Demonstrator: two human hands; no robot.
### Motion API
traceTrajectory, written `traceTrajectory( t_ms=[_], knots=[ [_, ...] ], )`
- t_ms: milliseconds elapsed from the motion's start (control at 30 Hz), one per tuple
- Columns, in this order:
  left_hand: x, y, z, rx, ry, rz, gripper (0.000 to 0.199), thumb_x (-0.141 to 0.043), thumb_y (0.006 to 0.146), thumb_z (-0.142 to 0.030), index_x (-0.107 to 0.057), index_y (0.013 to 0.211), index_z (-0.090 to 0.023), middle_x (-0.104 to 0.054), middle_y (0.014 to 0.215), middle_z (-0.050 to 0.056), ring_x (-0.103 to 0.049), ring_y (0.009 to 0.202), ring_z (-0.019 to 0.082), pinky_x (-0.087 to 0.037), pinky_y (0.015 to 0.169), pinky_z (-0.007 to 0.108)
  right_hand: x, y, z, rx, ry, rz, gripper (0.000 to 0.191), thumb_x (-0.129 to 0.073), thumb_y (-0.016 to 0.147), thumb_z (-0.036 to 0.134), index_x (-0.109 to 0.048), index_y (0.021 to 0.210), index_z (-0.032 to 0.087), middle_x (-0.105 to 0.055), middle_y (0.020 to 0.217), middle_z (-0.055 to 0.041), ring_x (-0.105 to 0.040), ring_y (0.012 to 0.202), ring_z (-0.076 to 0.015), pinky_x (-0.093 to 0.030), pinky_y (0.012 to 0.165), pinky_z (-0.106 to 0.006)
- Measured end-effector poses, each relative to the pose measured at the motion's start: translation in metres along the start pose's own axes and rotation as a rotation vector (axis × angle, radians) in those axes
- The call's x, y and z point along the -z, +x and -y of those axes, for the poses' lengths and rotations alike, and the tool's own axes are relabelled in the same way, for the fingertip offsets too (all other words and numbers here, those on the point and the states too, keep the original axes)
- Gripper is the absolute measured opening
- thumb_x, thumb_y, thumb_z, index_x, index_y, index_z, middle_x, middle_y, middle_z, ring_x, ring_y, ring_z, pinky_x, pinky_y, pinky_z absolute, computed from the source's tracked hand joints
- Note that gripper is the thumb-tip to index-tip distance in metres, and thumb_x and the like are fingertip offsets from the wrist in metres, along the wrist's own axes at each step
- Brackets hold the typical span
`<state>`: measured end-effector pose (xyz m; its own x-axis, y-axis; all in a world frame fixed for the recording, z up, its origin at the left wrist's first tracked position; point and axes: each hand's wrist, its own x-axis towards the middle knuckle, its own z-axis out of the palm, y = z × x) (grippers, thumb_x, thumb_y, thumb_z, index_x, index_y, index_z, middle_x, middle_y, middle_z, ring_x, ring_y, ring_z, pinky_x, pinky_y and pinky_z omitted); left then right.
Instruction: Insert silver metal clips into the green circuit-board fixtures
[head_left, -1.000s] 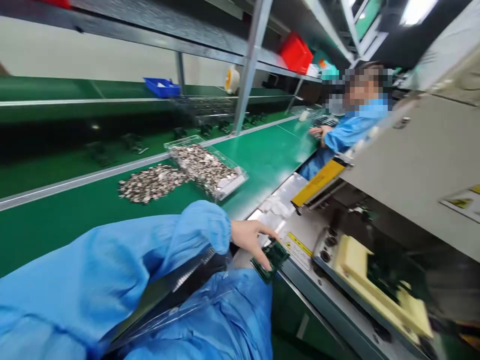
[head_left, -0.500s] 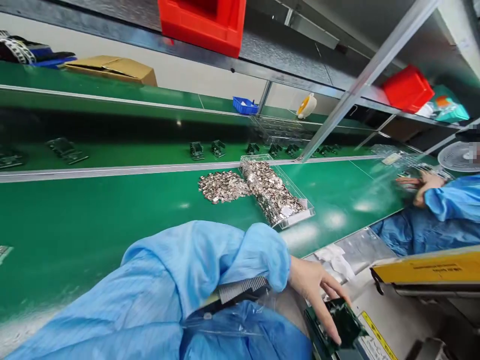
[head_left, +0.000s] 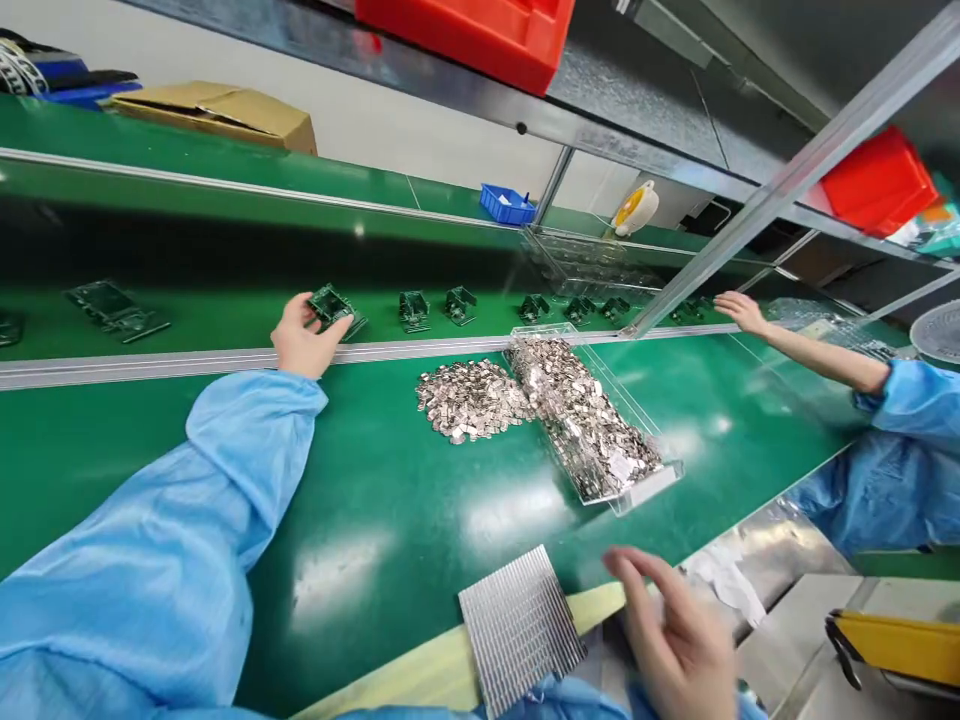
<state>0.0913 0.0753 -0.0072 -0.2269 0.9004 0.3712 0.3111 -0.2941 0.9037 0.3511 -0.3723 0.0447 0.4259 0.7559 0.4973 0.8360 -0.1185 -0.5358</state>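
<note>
Since the last frame, my left hand has swung from between four and five o'clock to nine, thumb and fingers clamped on the green circuit board by the metal rail. That forearm slants up from eight o'clock. My right hand, newly visible toward five, is half-curled; I can't tell whether its blurred fingertips meet.

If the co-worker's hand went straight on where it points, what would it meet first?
Probably the circuit boards ahead of the co-worker's hand, by the post; depth is unclear, so it might pass over.
</note>
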Motion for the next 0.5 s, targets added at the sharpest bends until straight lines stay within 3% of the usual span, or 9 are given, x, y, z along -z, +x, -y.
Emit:
traceTrajectory(
  t_ms=[100,167,233,300,367,433,500],
  knots=[
    [-0.006,0.023,0.014,-0.002,0.101,0.138,0.076,-0.078,0.07,-0.031,-0.048,0.137,-0.012,-0.063,0.127,0.016,-0.063,0.115,0.026,-0.051,0.101,0.038,-0.067,0.065,0.02,0.112,0.065,0.197,0.018,-0.052,0.094,0.029,-0.068,0.095,0.021,-0.074,0.086,-0.0057,-0.07,0.076,-0.0193,-0.056,0.069,-0.027],
    [-0.009,0.028,0.013,0.018,0.169,0.271,0.079,-0.076,0.072,-0.033,-0.043,0.141,-0.013,-0.062,0.129,0.017,-0.064,0.114,0.028,-0.051,0.101,0.039,-0.106,0.107,0.026,0.11,0.019,0.304,0.022,-0.048,0.095,0.025,-0.069,0.098,0.019,-0.074,0.088,-0.0062,-0.07,0.078,-0.0185,-0.056,0.072,-0.027],
    [-0.005,0.027,0.008,-0.027,0.233,0.329,0.081,-0.074,0.074,-0.037,-0.04,0.143,-0.013,-0.055,0.138,0.019,-0.057,0.124,0.03,-0.046,0.106,0.042,-0.137,0.141,0.027,0.092,-0.081,0.374,0.023,-0.049,0.092,0.021,-0.07,0.102,0.02,-0.073,0.093,-0.0067,-0.069,0.082,-0.019,-0.055,0.074,-0.028],
    [0.011,0.024,0.006,-0.149,0.281,0.232,0.077,-0.074,0.074,-0.039,-0.043,0.141,-0.015,-0.041,0.15,0.019,-0.04,0.139,0.031,-0.034,0.114,0.044,-0.16,0.163,0.024,0.089,-0.135,0.409,0.022,-0.055,0.087,0.019,-0.072,0.102,0.02,-0.071,0.09,-0.0071,-0.068,0.079,-0.0203,-0.054,0.073,-0.03],
    [0.039,0.025,0.008,-0.26,0.322,0.017,0.068,-0.073,0.075,-0.039,-0.049,0.134,-0.015,-0.027,0.158,0.016,-0.017,0.149,0.032,-0.019,0.119,0.049,-0.177,0.174,0.019,0.091,-0.16,0.43,0.02,-0.061,0.081,0.017,-0.073,0.097,0.02,-0.068,0.084,-0.0078,-0.066,0.072,-0.0213,-0.052,0.071,-0.032],
    [0.073,0.032,0.018,-0.273,0.363,-0.19,0.065,-0.071,0.077,-0.041,-0.048,0.131,-0.013,-0.015,0.162,0.013,0.001,0.15,0.035,-0.006,0.116,0.056,-0.186,0.176,0.014,0.092,-0.172,0.446,0.017,-0.063,0.079,0.016,-0.074,0.091,0.018,-0.066,0.083,-0.0092,-0.065,0.071,-0.0223,-0.051,0.071,-0.033],
    [0.106,0.046,0.034,-0.185,0.406,-0.32,0.075,-0.076,0.072,-0.041,-0.043,0.132,-0.012,-0.01,0.162,0.012,0.004,0.148,0.04,-0.003,0.113,0.062,-0.189,0.174,0.01,0.095,-0.163,0.454,0.015,-0.061,0.079,0.016,-0.074,0.087,0.019,-0.067,0.085,-0.01,-0.065,0.074,-0.0231,-0.051,0.073,-0.034]
  ],
)
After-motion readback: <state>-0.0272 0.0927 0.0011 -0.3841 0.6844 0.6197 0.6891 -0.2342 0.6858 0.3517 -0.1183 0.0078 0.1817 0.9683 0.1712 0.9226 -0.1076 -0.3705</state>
